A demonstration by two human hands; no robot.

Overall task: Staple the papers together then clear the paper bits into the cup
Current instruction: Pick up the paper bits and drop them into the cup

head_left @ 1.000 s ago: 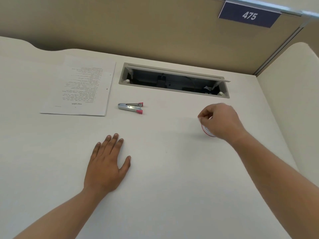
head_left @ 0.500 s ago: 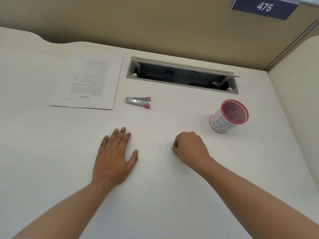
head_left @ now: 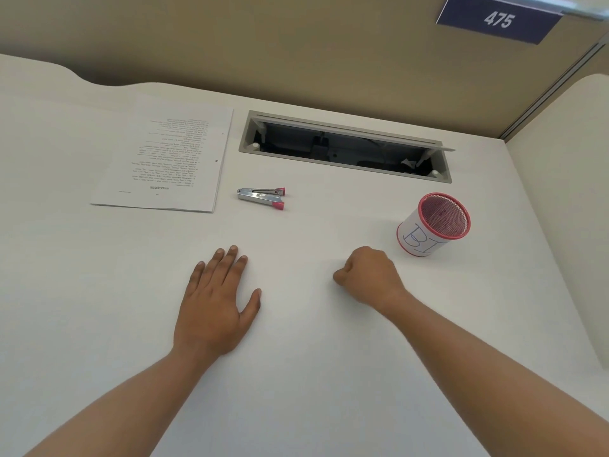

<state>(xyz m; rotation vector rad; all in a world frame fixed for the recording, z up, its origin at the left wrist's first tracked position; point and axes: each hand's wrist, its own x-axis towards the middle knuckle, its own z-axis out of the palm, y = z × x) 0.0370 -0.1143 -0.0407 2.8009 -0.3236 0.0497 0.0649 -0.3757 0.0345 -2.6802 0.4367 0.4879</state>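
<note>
Papers (head_left: pixel 164 161): one printed stack lying flat at the far left of the counter (head_left: pixel 313 374), text upside down to the camera and too small to read; whether a staple is in it cannot be made out.
Stapler (head_left: pixel 262 197): silver with pink tips, on its side just right of the papers' near corner, apart from them.
Cup (head_left: pixel 434 224): pink-rimmed mesh cup with a white wrap lettered "BI", upright at the right; a second ago the right hand covered it, now it stands free.
Right hand (head_left: pixel 367 275): has pulled back from the cup toward the middle and rests near the cup as a closed fist; whether anything is inside cannot be told.
Left hand (head_left: pixel 216 303): flat, fingers spread, palm down, holding nothing, same spot as before.
Paper bits: none can be made out on the white surface.
Cable slot (head_left: pixel 346 150): open recess at the back, contents dark and unclear.
Sign (head_left: pixel 499 19): reads 475, cut by the top edge.
Room: wide bare surface between and in front of the hands; a side panel (head_left: pixel 560 209) bounds the right.
</note>
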